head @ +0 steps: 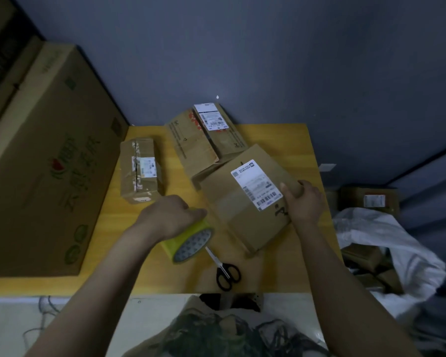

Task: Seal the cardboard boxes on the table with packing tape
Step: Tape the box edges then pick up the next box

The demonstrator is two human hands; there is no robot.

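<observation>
My left hand (174, 217) is wrapped around the roll of yellow packing tape (191, 240), which sits just left of the nearest cardboard box (245, 202). My right hand (303, 202) grips that box by its right edge, thumb on top beside the white shipping label (256, 184). The box lies on the yellow table (281, 135). Black-handled scissors (224, 271) lie on the table just in front of the box. A second box (139, 171) lies well to its left, and a third box (204, 137) touches it from behind. A large printed carton (49, 155) stands far to the box's left
</observation>
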